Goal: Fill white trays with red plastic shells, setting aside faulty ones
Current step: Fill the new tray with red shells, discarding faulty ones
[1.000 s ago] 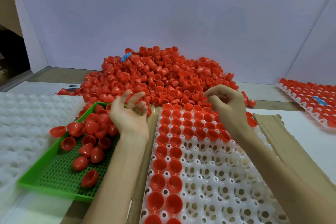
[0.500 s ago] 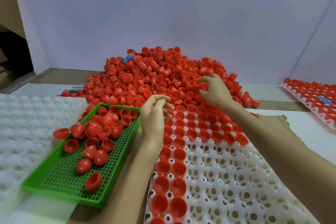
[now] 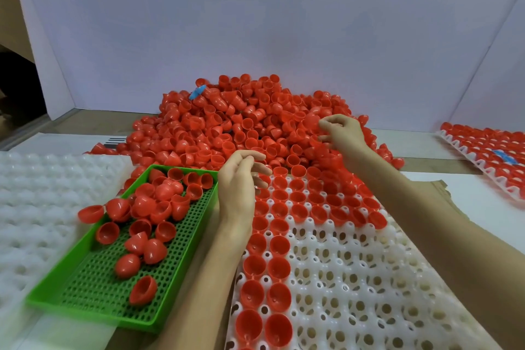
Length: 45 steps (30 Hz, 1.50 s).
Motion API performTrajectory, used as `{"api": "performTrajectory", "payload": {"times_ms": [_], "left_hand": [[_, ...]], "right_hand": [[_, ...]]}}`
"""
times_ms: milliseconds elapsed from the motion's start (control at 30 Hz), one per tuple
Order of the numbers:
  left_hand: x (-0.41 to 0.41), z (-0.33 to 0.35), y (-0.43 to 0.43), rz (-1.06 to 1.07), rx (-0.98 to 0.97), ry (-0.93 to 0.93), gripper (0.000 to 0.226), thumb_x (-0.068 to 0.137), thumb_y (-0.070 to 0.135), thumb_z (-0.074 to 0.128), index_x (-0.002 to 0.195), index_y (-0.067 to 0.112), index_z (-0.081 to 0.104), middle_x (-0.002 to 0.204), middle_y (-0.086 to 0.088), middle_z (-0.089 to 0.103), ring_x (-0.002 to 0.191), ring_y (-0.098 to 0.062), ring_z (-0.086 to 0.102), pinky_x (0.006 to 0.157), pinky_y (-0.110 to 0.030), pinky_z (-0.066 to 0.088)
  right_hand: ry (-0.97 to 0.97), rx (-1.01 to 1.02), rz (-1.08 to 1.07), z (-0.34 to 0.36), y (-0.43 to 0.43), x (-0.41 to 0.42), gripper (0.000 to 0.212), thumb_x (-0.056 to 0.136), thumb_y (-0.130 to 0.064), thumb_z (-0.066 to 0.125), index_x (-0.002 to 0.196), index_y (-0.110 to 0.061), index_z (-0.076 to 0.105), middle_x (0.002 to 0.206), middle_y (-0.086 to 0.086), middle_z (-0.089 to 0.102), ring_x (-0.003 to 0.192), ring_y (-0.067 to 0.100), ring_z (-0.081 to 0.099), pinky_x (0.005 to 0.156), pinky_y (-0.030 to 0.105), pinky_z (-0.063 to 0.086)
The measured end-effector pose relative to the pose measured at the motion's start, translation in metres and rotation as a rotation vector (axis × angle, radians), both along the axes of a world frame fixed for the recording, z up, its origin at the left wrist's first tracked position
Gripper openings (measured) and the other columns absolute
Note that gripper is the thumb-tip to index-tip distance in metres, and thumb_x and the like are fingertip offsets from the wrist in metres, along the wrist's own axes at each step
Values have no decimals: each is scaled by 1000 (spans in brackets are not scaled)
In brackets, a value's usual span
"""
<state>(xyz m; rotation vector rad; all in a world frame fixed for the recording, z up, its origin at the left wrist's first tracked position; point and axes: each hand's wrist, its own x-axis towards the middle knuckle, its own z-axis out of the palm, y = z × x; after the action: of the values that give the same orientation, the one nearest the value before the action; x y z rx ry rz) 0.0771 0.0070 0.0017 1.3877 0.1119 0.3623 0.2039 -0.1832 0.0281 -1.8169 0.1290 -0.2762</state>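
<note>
A big pile of red plastic shells (image 3: 227,128) lies at the back of the table. My right hand (image 3: 342,133) is on the pile's right side, thumb and fingers pinching a blurred red shell. In front of me lies the white tray (image 3: 355,278), with red shells in its far rows and its two left columns. Over its top left corner hovers my left hand (image 3: 241,182), fingers loosely curled, with no shell visible in it. To the left, the green mesh tray (image 3: 93,287) holds several loose shells, one hanging over its left rim.
Empty white trays (image 3: 34,207) are stacked at the left. A filled white tray (image 3: 483,148) sits at the far right. Cardboard (image 3: 449,193) lies beside my right forearm. A blue scrap (image 3: 197,92) sits on the pile. White walls enclose the back.
My left hand has moved right, from the green tray to the white tray's top left corner. My right hand has reached from the tray's far rows up into the pile.
</note>
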Motion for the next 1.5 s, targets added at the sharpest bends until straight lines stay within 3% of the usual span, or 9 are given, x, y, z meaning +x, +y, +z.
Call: {"api": "performTrajectory", "payload": {"times_ms": [100,300,467,700,933,1100,1233,1367,1500], "left_hand": [[0,1,-1,-70,38,-22,29,105,16,41,99,17,69,84,-6,75,63,-12,64,58,-19,49],[-2,3,-5,-222,54,-32,24,105,37,46,120,28,63,104,3,74,74,-14,69,72,-26,51],[-9,6,-4,-379,-3,-110,28,102,44,52,106,26,73,94,0,75,82,-13,70,70,-22,54],[-6,4,-1,-417,-16,-131,24,84,31,78,108,30,76,104,-4,73,94,-21,70,84,-33,57],[-8,3,-4,-515,132,-241,34,79,15,78,108,31,74,109,13,73,95,0,67,83,-15,52],[-10,3,-5,-578,84,-228,23,89,26,69,111,24,73,116,-8,73,109,-28,69,93,-36,56],[-12,6,-4,-534,46,-184,21,95,25,57,105,18,74,104,-12,76,86,-29,75,78,-29,58],[-10,4,-3,-406,42,-162,21,96,25,56,95,18,75,87,-14,77,48,-19,61,54,-22,52],[-7,3,1,-259,-14,-145,22,97,22,54,88,19,74,79,-12,75,45,-16,54,50,-21,49]], "right_hand": [[135,336,306,15,3,-35,9,101,-20,57,103,-19,66,110,3,75,90,16,72,69,25,55],[22,241,633,14,8,-116,5,92,-24,67,90,-21,69,87,0,68,79,14,66,73,24,54],[-203,-39,598,5,11,-141,7,99,-11,61,94,-11,66,81,-2,65,75,14,66,71,23,52],[-310,-351,346,-13,12,-141,13,97,-14,63,95,-25,71,87,-13,67,70,9,62,65,21,50],[-250,-178,287,-13,10,-144,22,102,-33,53,97,-29,74,84,-13,73,63,13,69,61,14,47],[-236,-133,292,-12,7,-144,8,95,-28,68,94,-26,75,85,-11,74,63,13,71,59,16,50],[-258,-209,280,-11,5,-145,3,89,-27,75,86,-25,75,85,-7,72,69,17,70,66,32,57],[-360,-440,435,-10,6,-149,4,86,-19,77,84,-21,73,99,-8,65,75,10,62,65,16,47],[-302,-660,635,-10,5,-152,3,85,-25,77,83,-24,74,99,-13,62,80,8,59,67,16,45]]}}
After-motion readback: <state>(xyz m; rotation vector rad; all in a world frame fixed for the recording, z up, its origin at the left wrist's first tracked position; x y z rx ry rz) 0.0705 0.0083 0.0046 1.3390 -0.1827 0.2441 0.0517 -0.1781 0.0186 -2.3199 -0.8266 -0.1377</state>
